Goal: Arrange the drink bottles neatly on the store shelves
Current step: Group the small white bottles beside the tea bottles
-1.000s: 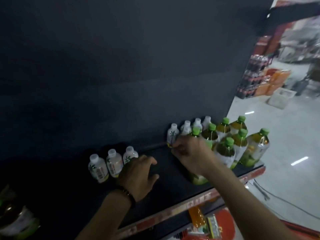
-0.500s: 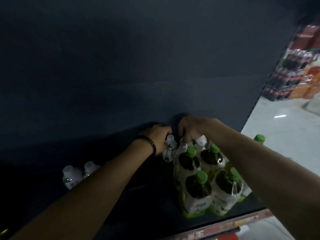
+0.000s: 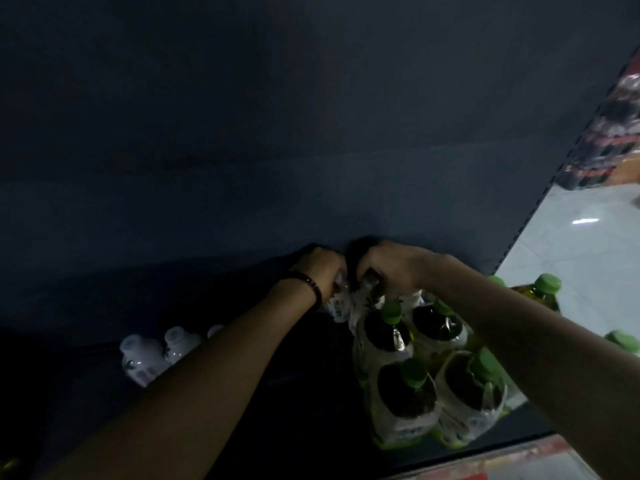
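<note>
Both hands reach to the back of a dark shelf (image 3: 277, 393). My left hand (image 3: 320, 266), with a dark bracelet at the wrist, is closed over the top of a small white bottle (image 3: 338, 306). My right hand (image 3: 391, 265) grips the cap of another small white bottle (image 3: 363, 303) right beside it. In front of them stand several large green-capped tea bottles (image 3: 405, 393), packed close together under my right forearm. Three more small white bottles (image 3: 142, 358) stand further left, partly hidden by my left forearm.
The shelf's dark back panel (image 3: 242, 150) rises just behind the hands. A red price strip (image 3: 502, 462) runs along the shelf's front edge. At the right, a light tiled floor (image 3: 571, 254) and blurred stacks of drinks (image 3: 609, 150) show beyond the shelf's end.
Both hands have moved from the shelf's front to its back and closed on the small white bottles. The view has shifted closer and to the left.
</note>
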A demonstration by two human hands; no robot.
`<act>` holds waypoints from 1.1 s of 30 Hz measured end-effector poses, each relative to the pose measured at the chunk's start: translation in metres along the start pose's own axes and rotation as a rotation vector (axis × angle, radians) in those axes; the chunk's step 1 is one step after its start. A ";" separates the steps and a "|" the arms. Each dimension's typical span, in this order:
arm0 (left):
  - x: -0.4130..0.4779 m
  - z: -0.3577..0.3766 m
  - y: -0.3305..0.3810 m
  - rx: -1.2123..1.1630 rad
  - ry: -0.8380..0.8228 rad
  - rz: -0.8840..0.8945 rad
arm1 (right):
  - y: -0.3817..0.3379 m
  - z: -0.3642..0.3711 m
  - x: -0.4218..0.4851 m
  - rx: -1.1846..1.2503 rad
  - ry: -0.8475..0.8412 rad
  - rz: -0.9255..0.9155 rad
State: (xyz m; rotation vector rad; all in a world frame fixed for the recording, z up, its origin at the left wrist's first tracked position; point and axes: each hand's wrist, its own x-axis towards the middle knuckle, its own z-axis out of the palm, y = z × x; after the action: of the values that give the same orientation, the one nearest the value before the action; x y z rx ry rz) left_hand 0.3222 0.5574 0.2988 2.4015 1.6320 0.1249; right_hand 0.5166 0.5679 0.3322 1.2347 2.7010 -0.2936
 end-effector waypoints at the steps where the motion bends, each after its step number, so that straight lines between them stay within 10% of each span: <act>1: -0.006 -0.007 -0.003 -0.023 0.023 0.003 | 0.000 -0.006 -0.002 0.023 0.033 0.016; 14: -0.208 -0.107 -0.063 -0.751 0.722 -0.073 | -0.121 -0.132 -0.031 0.193 0.342 -0.025; 33: -0.357 0.030 -0.181 -0.694 0.495 -0.445 | -0.303 0.070 0.059 0.273 0.244 -0.065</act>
State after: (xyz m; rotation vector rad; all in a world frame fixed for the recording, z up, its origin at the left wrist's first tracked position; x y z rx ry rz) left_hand 0.0312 0.2863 0.2484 1.5175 1.8577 1.0710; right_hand 0.2526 0.3995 0.2857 1.3304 2.9925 -0.5719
